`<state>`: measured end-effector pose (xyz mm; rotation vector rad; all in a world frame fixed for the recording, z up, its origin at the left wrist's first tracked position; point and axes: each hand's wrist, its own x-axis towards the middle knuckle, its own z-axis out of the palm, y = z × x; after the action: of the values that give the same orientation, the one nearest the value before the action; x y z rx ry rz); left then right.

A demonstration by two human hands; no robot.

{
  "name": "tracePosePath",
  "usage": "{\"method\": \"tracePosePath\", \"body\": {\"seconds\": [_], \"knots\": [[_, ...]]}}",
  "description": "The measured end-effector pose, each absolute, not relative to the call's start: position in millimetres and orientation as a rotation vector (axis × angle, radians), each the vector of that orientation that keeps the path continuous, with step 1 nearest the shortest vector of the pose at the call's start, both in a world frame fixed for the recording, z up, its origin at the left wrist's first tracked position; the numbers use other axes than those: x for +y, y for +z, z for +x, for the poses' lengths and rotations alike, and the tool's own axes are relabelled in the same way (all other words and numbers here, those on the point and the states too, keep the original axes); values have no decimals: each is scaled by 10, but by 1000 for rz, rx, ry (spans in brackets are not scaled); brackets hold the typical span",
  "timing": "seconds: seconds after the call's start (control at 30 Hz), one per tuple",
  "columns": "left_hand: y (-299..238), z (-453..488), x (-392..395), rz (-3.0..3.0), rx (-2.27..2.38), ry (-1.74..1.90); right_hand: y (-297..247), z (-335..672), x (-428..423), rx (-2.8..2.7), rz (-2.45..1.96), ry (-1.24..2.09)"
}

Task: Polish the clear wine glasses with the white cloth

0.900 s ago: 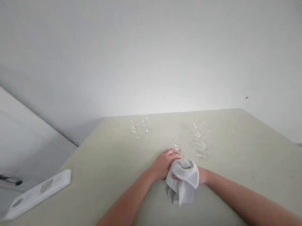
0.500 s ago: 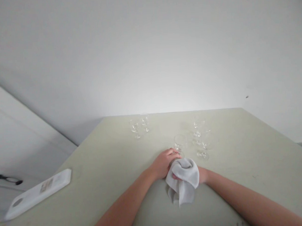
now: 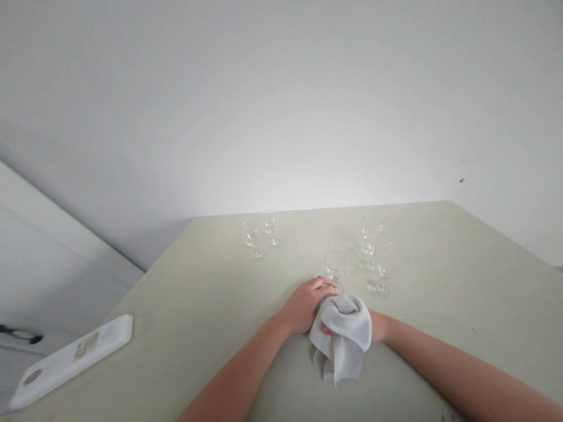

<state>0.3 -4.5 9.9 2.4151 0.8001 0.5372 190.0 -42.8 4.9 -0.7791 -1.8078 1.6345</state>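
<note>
A light grey cloth (image 3: 346, 323) is bunched near the middle of the table, its loose ends hanging toward me. My right hand (image 3: 376, 327) is closed on the cloth, which hides most of its fingers. Against the cloth's left side, my left hand (image 3: 308, 302) has its fingers curled together; whatever they grip is hidden. A clear stemmed glass (image 3: 336, 264) stands upright just behind my left fingertips, and its foot is partly covered by them. I cannot tell whether they touch it. A fingertip shows in a fold of the cloth.
Several clear stemmed glasses (image 3: 381, 269) are grouped at the right, and two more glasses (image 3: 251, 237) stand at the back left. A white board with a round hole (image 3: 98, 344) lies along the table's left edge. The wall (image 3: 306, 141) borders the table's back.
</note>
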Motion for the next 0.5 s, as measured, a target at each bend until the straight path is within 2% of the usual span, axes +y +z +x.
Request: {"method": "tracePosePath", "body": {"seconds": [0.5], "knots": [[120, 8, -58, 2434, 810, 508, 8, 1904, -420, -1804, -802, 1629]]}}
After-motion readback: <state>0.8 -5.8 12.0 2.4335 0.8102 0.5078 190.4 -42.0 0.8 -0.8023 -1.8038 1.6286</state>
